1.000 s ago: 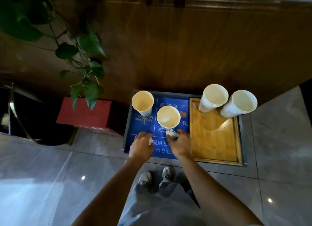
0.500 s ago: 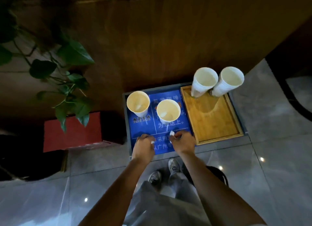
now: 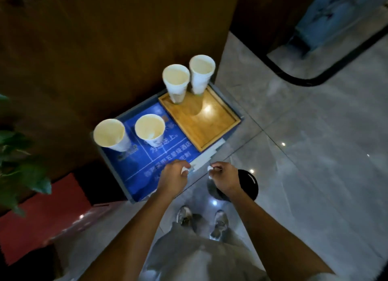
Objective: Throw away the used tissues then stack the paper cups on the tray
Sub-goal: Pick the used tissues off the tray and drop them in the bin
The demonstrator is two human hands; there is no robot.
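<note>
- Step in hand: tissue disposal. I judge the cup stacking not yet begun.
- My left hand (image 3: 172,176) is curled closed on a small white tissue (image 3: 184,171) that shows at the fingertips, above the near edge of the blue mat (image 3: 138,175).
- My right hand (image 3: 225,176) is likewise pinched closed on a second tissue (image 3: 210,167), held above the floor, just beside the round black bin (image 3: 249,184).
- Next move, as I judge it: carry both hands over the bin's opening and release. The bin is partly hidden behind the right hand, so I cannot confirm how wide its mouth is; a light wad could miss.
- Cup positions: two paper cups (image 3: 110,134) stand apart on the blue mat; two more cups (image 3: 176,81) stand side by side at the far end of the wooden tray (image 3: 210,125).
- The mat cups must afterwards go to the tray and nest with the others.
- Surroundings: a wooden panel (image 3: 105,49) rises behind the tray, a plant (image 3: 19,154) hangs at left above a red box (image 3: 42,213), and my shoes (image 3: 184,215) stand near the bin. Nothing blocks the path to it.
</note>
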